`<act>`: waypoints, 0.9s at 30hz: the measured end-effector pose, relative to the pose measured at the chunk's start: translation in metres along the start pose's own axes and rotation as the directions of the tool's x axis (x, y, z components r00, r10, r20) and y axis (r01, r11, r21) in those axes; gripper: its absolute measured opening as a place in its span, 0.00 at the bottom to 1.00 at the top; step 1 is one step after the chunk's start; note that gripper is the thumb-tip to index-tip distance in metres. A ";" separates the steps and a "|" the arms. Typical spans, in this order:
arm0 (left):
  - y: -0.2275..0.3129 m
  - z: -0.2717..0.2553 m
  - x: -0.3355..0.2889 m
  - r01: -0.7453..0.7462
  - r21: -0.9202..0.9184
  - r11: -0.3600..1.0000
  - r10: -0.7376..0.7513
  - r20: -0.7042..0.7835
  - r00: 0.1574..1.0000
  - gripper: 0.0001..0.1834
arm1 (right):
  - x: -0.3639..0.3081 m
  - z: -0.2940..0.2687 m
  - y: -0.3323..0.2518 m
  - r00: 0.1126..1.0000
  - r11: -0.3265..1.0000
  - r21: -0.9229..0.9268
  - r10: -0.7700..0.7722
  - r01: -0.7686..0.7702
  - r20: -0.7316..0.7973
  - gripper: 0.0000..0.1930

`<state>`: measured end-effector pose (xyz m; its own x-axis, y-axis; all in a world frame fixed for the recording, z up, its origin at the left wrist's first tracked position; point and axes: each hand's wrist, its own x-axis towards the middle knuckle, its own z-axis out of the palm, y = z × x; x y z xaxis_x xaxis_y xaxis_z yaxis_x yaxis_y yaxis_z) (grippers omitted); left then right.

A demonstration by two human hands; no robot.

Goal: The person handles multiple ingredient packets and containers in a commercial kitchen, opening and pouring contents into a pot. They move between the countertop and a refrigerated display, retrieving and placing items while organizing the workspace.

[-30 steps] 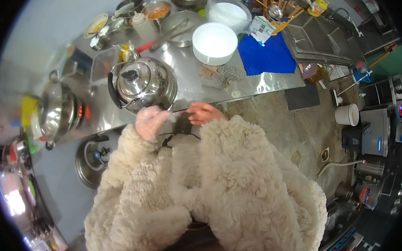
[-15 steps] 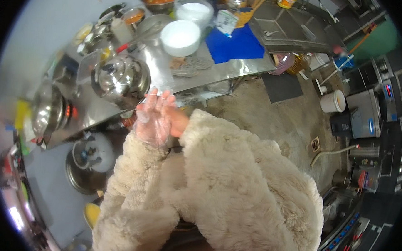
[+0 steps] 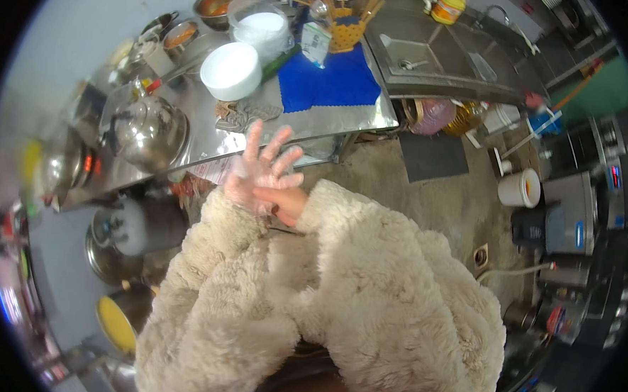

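My left hand [image 3: 263,158] wears a clear plastic disposable glove [image 3: 242,185] and is held up with its fingers spread, holding nothing. From the right, my bare right hand [image 3: 290,202] reaches across the base of the left palm and grips the glove near the wrist. Some of its fingers are hidden behind the left hand. Both arms are in thick, cream-coloured fluffy sleeves [image 3: 388,271]. Just beyond the left fingertips, a pair of grey patterned work gloves or cloths [image 3: 251,117] lies on the steel counter's [image 3: 210,137] near edge.
A steel kettle [image 3: 149,132] stands at the counter's left; a white tub [image 3: 230,72] and a blue cloth [image 3: 328,83] lie farther back. A double sink [image 3: 435,60] is at the far right. Below left are a gas cylinder [image 3: 153,224] and a pot of yellow contents [image 3: 117,324]. A white bucket [image 3: 519,187] stands right.
My left hand's fingers have spread wider and stretched upward. My right hand has shifted slightly right and down against the left wrist. The view has turned a little to the right.
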<state>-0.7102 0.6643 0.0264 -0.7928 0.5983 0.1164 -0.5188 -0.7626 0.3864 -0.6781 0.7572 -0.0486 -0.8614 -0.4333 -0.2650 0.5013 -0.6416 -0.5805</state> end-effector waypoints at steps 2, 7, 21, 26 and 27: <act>-0.007 -0.012 0.003 -0.013 0.108 0.994 0.015 -0.016 1.000 0.38 | -0.018 -0.027 -0.022 0.998 0.992 -0.107 0.069 -0.069 -0.002 0.24; 0.004 -0.043 -0.047 -0.029 0.546 0.837 0.350 -0.494 0.796 0.09 | -0.046 -0.060 -0.053 0.971 0.950 -0.215 0.237 -0.224 0.034 0.21; -0.018 -0.037 -0.210 0.312 0.949 0.043 0.803 -0.219 0.554 0.12 | -0.032 0.003 0.013 0.797 0.834 -0.406 0.514 -0.375 0.319 0.25; -0.038 -0.031 -0.241 0.046 0.854 0.519 0.725 -0.468 0.505 0.06 | -0.053 0.079 0.080 0.681 0.905 -0.187 0.412 -0.382 0.606 0.30; -0.040 -0.033 -0.246 -0.004 0.910 0.414 0.798 -0.361 0.483 0.07 | -0.055 0.090 0.092 0.658 0.898 -0.220 0.431 -0.382 0.617 0.30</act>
<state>-0.5051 0.5397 -0.0483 -0.9121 -0.4085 0.0340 0.0795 -0.0949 0.9923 -0.5773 0.6648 -0.0186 -0.3005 -0.9524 0.0507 0.7610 -0.2714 -0.5893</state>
